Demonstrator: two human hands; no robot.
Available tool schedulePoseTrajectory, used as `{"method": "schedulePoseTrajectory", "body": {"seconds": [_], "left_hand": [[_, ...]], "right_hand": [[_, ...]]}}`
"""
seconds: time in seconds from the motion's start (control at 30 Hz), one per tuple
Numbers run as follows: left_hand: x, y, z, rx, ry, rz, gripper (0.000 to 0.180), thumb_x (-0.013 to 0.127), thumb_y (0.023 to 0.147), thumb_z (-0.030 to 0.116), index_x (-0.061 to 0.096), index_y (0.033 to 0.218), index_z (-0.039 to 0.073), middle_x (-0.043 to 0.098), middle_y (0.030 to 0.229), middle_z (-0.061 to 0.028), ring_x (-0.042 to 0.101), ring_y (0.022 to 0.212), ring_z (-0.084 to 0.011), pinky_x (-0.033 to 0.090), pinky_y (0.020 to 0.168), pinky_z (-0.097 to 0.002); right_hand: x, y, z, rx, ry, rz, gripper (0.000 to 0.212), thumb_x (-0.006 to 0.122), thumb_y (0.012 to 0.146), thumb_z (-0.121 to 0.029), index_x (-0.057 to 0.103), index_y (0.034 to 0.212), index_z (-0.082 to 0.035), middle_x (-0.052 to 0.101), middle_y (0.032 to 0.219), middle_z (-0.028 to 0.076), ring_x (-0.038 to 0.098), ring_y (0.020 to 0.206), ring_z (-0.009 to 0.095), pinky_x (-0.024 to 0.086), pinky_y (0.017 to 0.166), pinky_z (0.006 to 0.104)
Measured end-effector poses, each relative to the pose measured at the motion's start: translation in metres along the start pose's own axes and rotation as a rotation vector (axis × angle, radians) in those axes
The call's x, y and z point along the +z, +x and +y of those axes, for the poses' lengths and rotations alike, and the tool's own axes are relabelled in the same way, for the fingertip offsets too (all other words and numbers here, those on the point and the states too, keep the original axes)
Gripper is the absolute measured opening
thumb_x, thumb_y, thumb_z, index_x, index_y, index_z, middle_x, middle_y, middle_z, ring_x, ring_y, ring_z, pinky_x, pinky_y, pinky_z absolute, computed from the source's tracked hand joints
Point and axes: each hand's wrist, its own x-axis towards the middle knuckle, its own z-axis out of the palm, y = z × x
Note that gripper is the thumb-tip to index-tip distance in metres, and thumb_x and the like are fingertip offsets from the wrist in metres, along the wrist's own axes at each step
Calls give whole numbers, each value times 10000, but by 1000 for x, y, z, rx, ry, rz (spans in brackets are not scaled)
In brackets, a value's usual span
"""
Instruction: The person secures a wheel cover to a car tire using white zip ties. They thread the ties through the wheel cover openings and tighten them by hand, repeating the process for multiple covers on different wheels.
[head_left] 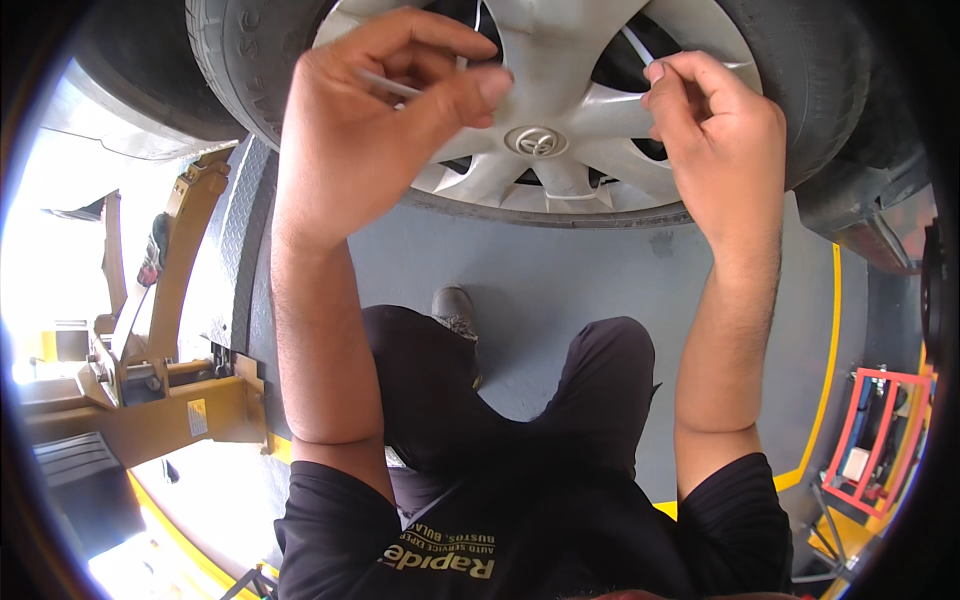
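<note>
A car wheel with a silver spoked wheel cover [590,110] stands in front of me at the top of the view. My left hand [385,130] is raised before its left side, fingers curled, with a thin white strip [385,82] that looks like a cable tie between thumb and fingers. Over the right spokes, my right hand [715,120] pinches another thin white length [636,44] between thumb and forefinger. It runs up into a gap between spokes. Whether the two lengths are one piece cannot be seen. A thin pale band [575,197] crosses the lowest spoke.
The black tyre [235,75] surrounds the wheel cover. Yellow lift arms [185,250] stand at the left. On the right, a red-framed rack [870,440] holds assorted items beside a yellow floor line [836,350]. My bent knees are above the grey floor [540,260].
</note>
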Motion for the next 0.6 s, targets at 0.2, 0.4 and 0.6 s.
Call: {"method": "schedulePoseTrajectory", "body": {"seconds": [0.2, 0.4, 0.6], "left_hand": [[11, -2, -4, 54, -235, 6, 306, 720, 992, -18, 639, 1280, -85, 789, 1034, -157, 771, 1051, -210, 607, 910, -302], [21, 4, -2, 23, -227, 24, 161, 777, 966, 24, 720, 1114, -4, 749, 875, -56, 699, 832, -84, 562, 720, -243], [29, 13, 1, 259, 374, 141, 135, 845, 898, 67, 740, 971, 27, 675, 823, -12, 621, 712, -59, 474, 609, -230]], "right_hand": [[0, -2, 0, -12, 189, 30, 170, 680, 1034, -131, 742, 1122, 1, 774, 882, 57, 699, 717, 90, 541, 632, 238], [-1, -2, 13, -59, 456, -41, 143, 708, 1034, -117, 713, 1123, -5, 779, 942, 95, 709, 765, 107, 542, 637, 240], [1, -5, 27, -48, 628, -69, 185, 736, 1006, -71, 694, 1163, 18, 791, 1003, 139, 769, 866, 162, 575, 664, 249]]}}
